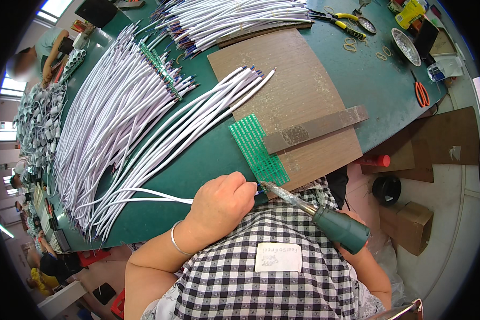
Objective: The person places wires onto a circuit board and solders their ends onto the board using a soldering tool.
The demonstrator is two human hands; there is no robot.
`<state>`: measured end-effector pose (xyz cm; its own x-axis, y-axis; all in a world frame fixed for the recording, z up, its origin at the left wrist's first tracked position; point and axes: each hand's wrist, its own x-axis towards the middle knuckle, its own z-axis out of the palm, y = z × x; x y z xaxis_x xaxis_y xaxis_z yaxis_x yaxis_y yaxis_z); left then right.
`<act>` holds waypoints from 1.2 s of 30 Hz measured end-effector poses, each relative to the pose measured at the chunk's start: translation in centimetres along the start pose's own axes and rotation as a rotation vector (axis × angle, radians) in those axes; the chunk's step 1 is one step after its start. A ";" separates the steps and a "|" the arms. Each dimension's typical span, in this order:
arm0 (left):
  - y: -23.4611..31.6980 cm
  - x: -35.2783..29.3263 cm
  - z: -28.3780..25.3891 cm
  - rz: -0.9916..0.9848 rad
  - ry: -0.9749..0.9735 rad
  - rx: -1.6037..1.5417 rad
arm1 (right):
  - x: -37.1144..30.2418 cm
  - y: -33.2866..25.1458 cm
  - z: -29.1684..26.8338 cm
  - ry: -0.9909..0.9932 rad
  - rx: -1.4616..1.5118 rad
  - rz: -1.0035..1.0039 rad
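Note:
My left hand (224,204) is closed around a white cable (162,196), whose stripped end with a blue wire pokes out beside the lower edge of a green circuit board panel (247,140). A soldering iron (338,226) with a dark green handle is gripped in my right hand (354,217), which is mostly hidden behind the handle. The iron's tip meets the area of the wire end and the panel's lower corner; exact contact is too small to tell. Across the panel lies a flat metal bar (317,128), resting on a brown wooden board (288,80).
White cables lie in a loose group (197,117), a large bundle (117,101) and a far stack (234,21). At the far right are pliers (338,24), a metal dish (405,47), orange-handled scissors (421,93) and a yellow bottle (409,14). Other people sit at the far left.

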<state>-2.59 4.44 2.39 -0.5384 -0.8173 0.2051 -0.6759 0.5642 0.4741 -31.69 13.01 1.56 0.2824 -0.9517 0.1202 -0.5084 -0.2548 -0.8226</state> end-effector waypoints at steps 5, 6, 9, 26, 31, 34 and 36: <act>0.1 -0.1 -0.3 -0.027 -0.054 0.012 | -0.1 0.6 -0.2 -0.059 -0.025 -0.135; 0.1 -0.1 -0.3 -0.026 -0.054 0.011 | -0.1 0.7 -0.1 -0.062 -0.031 -0.145; 0.0 0.0 -0.1 -0.014 -0.028 0.005 | -0.2 0.7 0.1 -0.055 0.043 -0.049; -0.3 -0.2 0.2 -0.007 -0.015 0.016 | 0.0 -0.3 -0.2 -0.022 0.198 0.221; 0.1 0.2 -0.7 -0.031 -0.126 0.049 | -1.2 0.6 0.3 0.006 0.220 0.271; 0.3 1.1 -1.9 0.002 -0.143 0.021 | -1.8 1.4 0.8 0.081 0.334 0.244; -0.3 2.2 -3.1 0.006 -0.153 0.037 | -2.1 1.8 0.8 0.141 0.472 0.284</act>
<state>-2.00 2.10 5.30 -0.6105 -0.7886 0.0738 -0.6893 0.5749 0.4407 -32.53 14.74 -0.60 0.0601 -0.9936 -0.0955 -0.1208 0.0877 -0.9888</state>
